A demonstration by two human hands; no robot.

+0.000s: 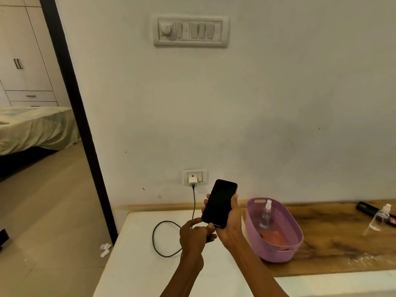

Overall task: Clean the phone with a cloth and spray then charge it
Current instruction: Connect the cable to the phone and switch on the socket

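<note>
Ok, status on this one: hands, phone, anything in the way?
Right hand grips phone, screen dark. Left hand pinches cable end at phone's bottom edge. Charger in socket. Nothing blocking.

The phone (219,203) was held above the tabletop (137,264), between the hands: the right hand (230,229) under and beside it, the left hand (196,236) at its lower end. Behind it on the wall sat a socket (202,175) with a charger (193,181) in it; the cable (157,243) ran down and looped on the tabletop, left of the hands. To the right stood a basket (293,247), with a spray bottle (266,215) and a cloth (274,237) in it. Farther right lay another bottle (380,217). A switch panel (190,31) was high on the wall, and a bed (34,127) far left.
</note>
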